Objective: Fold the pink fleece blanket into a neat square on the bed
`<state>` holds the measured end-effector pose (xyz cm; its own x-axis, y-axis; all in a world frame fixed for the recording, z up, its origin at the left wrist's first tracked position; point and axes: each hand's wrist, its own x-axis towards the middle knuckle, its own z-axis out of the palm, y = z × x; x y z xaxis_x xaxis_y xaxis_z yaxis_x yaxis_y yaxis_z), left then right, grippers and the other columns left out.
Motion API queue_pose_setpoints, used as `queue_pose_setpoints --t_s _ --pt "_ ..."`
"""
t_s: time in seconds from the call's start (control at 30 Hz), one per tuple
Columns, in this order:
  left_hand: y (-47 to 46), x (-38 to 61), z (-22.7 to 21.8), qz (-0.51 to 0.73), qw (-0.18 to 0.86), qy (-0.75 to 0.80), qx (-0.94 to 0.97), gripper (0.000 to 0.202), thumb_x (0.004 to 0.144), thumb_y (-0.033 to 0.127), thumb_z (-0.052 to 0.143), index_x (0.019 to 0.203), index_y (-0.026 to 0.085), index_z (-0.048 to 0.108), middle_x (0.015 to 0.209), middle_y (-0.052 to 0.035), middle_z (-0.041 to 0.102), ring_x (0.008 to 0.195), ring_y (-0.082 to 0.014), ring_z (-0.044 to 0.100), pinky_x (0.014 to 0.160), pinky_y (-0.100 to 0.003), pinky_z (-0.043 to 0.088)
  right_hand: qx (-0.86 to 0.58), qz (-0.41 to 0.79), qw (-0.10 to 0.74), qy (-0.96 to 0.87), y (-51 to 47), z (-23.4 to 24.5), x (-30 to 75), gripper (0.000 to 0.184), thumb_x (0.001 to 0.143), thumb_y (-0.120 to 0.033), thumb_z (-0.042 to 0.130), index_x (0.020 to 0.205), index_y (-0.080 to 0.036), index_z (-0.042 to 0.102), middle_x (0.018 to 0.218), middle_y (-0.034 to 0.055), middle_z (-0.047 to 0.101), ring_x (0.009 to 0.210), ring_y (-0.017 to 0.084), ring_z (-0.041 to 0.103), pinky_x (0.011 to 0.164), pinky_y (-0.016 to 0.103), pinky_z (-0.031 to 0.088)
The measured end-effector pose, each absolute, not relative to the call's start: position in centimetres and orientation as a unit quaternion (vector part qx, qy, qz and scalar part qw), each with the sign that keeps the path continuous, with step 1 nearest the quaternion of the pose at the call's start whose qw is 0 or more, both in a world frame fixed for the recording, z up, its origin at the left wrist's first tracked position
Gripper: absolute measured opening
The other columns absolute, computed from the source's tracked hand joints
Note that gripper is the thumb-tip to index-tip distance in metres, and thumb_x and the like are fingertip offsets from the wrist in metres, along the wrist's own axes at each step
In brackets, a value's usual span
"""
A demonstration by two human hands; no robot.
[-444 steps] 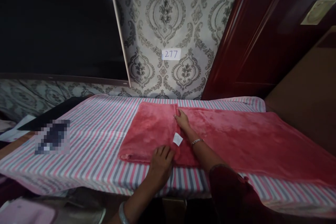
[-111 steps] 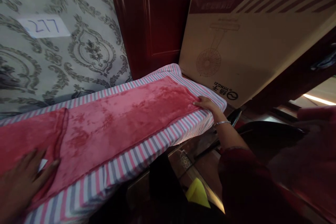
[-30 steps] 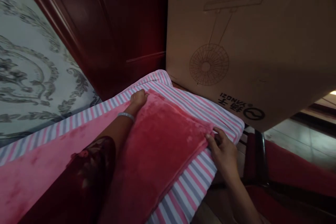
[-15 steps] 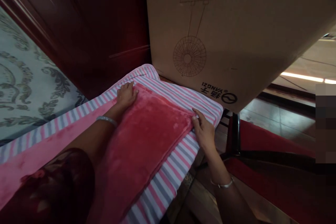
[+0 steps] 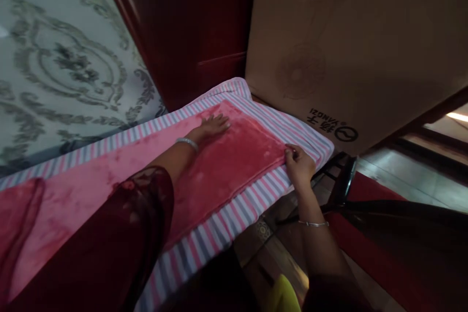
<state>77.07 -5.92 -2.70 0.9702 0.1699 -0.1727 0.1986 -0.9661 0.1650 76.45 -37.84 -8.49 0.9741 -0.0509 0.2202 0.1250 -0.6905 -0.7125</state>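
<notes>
A plush pink-red blanket (image 5: pixel 234 165) lies spread along a pink, grey and white striped sheet (image 5: pixel 215 226). My left hand (image 5: pixel 212 126), with a bangle on its wrist, rests flat on the blanket near its far end, fingers spread. At the blanket's far right corner, my right hand (image 5: pixel 302 169) pinches the edge between thumb and fingers. The sheet's striped border shows around the blanket. Toward the lower left, a darker red fold of plush cloth (image 5: pixel 22 224) lies over the lighter pink part.
Beyond the far end stands a big cardboard box (image 5: pixel 365 48) beside a dark red wooden panel (image 5: pixel 208 14). A patterned wall (image 5: pixel 73 58) runs along the left. To the right is a dark-framed chair with a red seat (image 5: pixel 351 248). Something yellow-green (image 5: pixel 283 295) shows at the bottom.
My left hand has moved from the blanket's far edge back onto its surface and flattened. My right hand stays at the corner. The view has turned left, showing more wall.
</notes>
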Motion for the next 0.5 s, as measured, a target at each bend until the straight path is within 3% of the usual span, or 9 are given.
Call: queue_pose_setpoints --t_s 0.1,0.2,0.37,0.5 --pt "-5.6 73.0 -1.8 -0.049 0.109 0.067 0.991 0.063 0.103 0.057 0.027 0.161 0.032 0.028 0.169 -0.0071 0.027 0.156 -0.0312 0.019 0.124 -0.055 0.015 -0.916 -0.126 0.381 -0.016 -38.0 -8.7 76.4 0.051 0.085 -0.044 0.047 0.116 -0.016 0.076 0.078 0.0093 0.070 0.070 0.023 0.057 0.064 0.031 0.034" --pt "-4.6 66.2 -2.4 -0.043 0.088 0.053 0.994 0.066 0.102 0.061 0.026 0.160 0.030 0.029 0.170 -0.0085 0.025 0.157 -0.0294 0.017 0.124 -0.053 0.013 -0.917 -0.147 0.370 -0.026 -38.2 -9.3 76.5 0.052 0.085 -0.043 0.046 0.116 -0.014 0.076 0.078 0.0102 0.070 0.070 0.023 0.056 0.064 0.031 0.035" --pt "-0.4 57.5 -3.6 -0.026 0.038 0.213 0.976 0.065 0.103 0.053 0.030 0.159 0.019 0.031 0.168 -0.0167 0.025 0.155 -0.0312 0.020 0.122 -0.055 0.016 -0.922 -0.167 0.347 -0.039 -38.3 -9.9 76.5 0.052 0.086 -0.042 0.044 0.114 -0.012 0.076 0.081 0.0129 0.069 0.075 0.027 0.058 0.066 0.034 0.036" --pt "3.1 56.5 -2.9 0.024 0.014 0.302 0.953 0.053 0.104 0.041 0.031 0.149 0.016 0.045 0.159 -0.0185 0.041 0.149 -0.0300 0.034 0.120 -0.054 0.023 -0.925 -0.168 0.338 -0.028 -38.1 -9.5 76.1 0.050 0.084 -0.041 0.047 0.114 -0.013 0.077 0.082 0.0135 0.070 0.072 0.026 0.056 0.065 0.034 0.034"
